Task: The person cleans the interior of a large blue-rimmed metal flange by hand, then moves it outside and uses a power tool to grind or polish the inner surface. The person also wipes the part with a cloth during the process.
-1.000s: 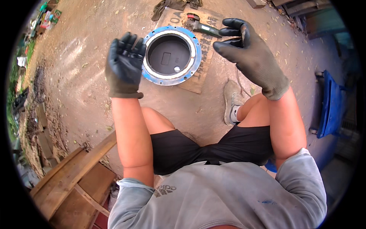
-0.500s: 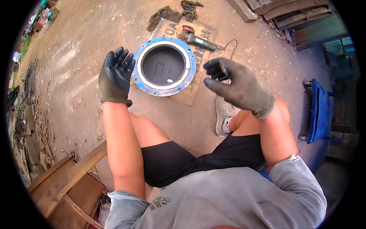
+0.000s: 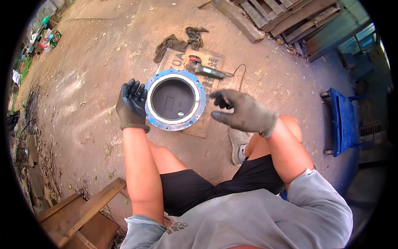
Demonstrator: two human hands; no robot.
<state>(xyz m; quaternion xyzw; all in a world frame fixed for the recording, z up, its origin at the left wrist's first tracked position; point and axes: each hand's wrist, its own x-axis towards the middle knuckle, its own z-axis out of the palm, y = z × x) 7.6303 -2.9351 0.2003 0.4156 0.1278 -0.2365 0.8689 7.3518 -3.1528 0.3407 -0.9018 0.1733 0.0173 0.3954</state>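
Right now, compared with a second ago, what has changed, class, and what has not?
The view has tipped forward, showing more ground ahead. The right hand has drawn back toward the body, away from the angle grinder; nothing was grasped or released. The left hand stays beside the blue-rimmed ring; ring, grinder and board lie as before.

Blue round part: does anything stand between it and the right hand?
Nothing visible stands between the right hand and the blue round part; the gap shows mostly brown board beneath. The angle grinder lies outside this gap, higher in the picture.
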